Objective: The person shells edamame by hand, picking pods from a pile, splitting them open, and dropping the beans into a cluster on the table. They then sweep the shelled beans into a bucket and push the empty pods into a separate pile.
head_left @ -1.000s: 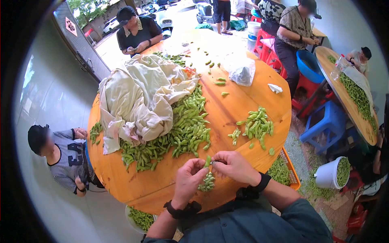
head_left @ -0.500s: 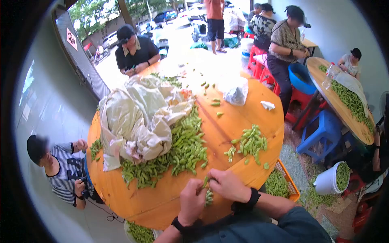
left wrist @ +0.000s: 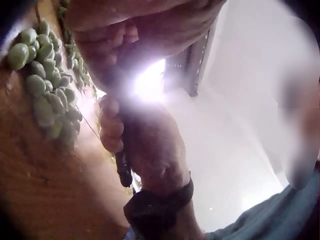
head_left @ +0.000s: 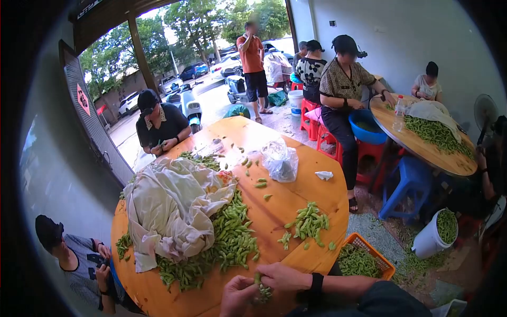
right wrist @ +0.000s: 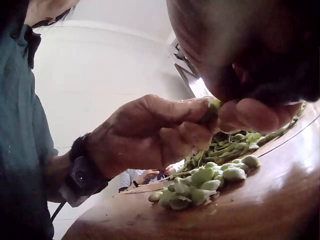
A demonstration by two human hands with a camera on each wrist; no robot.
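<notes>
Over the table's near edge, my left hand (head_left: 237, 296) pinches a green soybean pod (right wrist: 213, 109) between thumb and fingers. My right hand (head_left: 282, 277) meets it at the pod's other end, fingertips close together. In the left wrist view the right hand's fingers curl round a slim dark-handled tool (left wrist: 123, 170); its working end is hidden. Just below the hands lies a small heap of shelled green beans (right wrist: 205, 185) on the wood. Beyond them spreads a large pile of unshelled pods (head_left: 232, 232), partly under a cream cloth (head_left: 169, 206).
A smaller group of pods (head_left: 310, 222) lies to the right on the round wooden table (head_left: 285, 211), with a clear plastic bag (head_left: 280, 161) farther back. An orange crate (head_left: 388, 272) of pods stands on the floor at right. Other people sit around the tables.
The head view has tilted up, showing more of the doorway and street, so the hands sit lower in the picture. Both hands stay together at the pod above the bean heap.
</notes>
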